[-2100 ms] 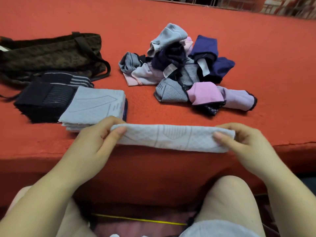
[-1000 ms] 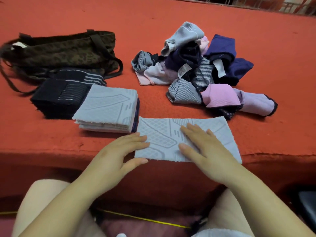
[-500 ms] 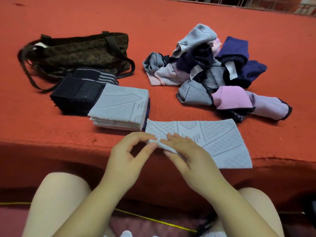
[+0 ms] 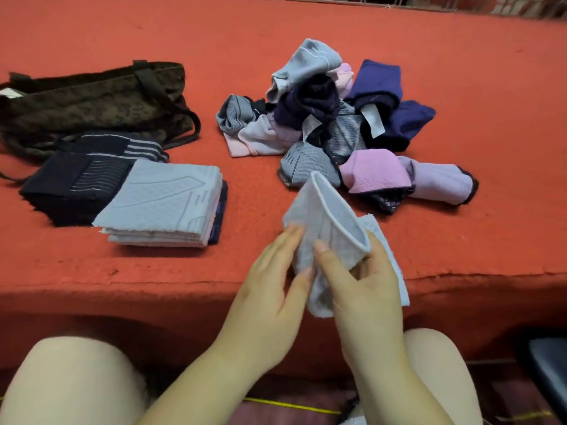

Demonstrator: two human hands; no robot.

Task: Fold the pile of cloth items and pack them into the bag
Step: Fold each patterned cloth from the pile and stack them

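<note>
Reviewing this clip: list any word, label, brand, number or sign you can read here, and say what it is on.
None can be read.
White care tags on the dark items in the unfolded pile: too blurred to read.
Pale tag at the left end of the dark bag: nothing legible.
Light grey cloth and folded stack: woven line pattern only, no lettering.
</note>
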